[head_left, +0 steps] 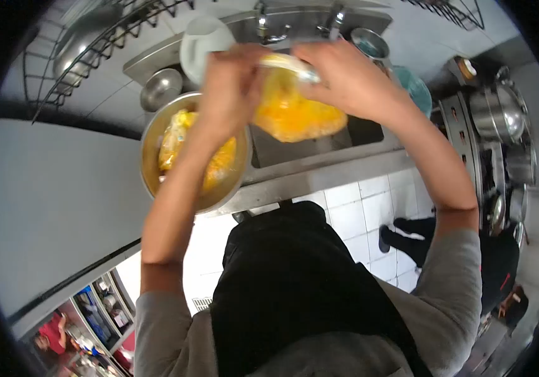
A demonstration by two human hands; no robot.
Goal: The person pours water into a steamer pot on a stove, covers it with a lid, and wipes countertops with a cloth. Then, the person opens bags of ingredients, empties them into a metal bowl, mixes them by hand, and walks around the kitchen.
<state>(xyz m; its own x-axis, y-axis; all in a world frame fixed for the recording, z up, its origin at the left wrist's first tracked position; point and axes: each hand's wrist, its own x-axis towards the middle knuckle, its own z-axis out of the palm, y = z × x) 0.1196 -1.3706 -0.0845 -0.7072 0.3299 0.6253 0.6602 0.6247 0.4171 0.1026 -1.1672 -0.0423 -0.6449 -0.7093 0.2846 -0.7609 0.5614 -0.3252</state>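
Note:
Both of my hands hold up a clear plastic bag (301, 116) with yellow-orange contents, above the sink (275, 154). My left hand (235, 78) is closed on the bag's top left edge, a little blurred. At the top right of the bag my right hand (338, 72) grips the gathered plastic. Beneath my left forearm is a large metal bowl (150, 151) on the counter, holding more yellow-orange bagged food (219, 164).
A white pitcher (200, 44) and a small metal bowl (161, 90) stand left of the faucets (263, 25). A teal container (414, 91) is at the right. Wire racks (49, 81) hang above. A person in dark clothes (499, 270) is at the right, near the stove.

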